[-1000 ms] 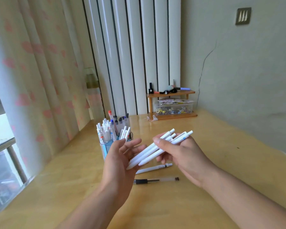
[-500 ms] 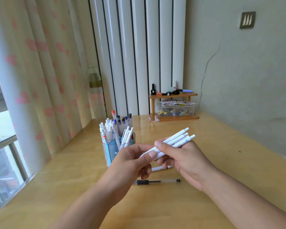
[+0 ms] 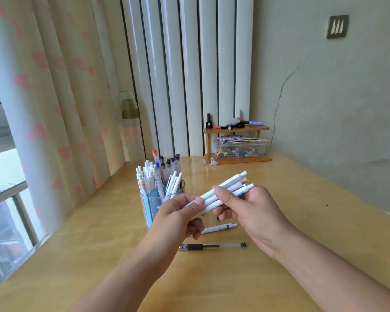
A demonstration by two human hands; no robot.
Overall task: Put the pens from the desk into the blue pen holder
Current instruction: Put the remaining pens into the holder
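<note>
A bundle of several white pens (image 3: 229,186) is held above the desk by both hands. My left hand (image 3: 178,218) grips its lower end between thumb and fingers. My right hand (image 3: 250,210) is closed around its middle. The blue pen holder (image 3: 153,204) stands just left of my left hand, packed with many white, clear and dark-capped pens. A white pen (image 3: 218,228) and a clear pen with a black grip (image 3: 212,246) lie flat on the desk under my hands.
A small wooden shelf (image 3: 236,129) with small items and a clear box of clips stands at the back by the wall. A heart-patterned curtain (image 3: 54,97) and a window lie to the left. The wooden desk (image 3: 302,210) extends right to the wall.
My left hand went from open under the bundle's tips to closed on them. Both hands and the pens stayed over the same spot beside the holder.
</note>
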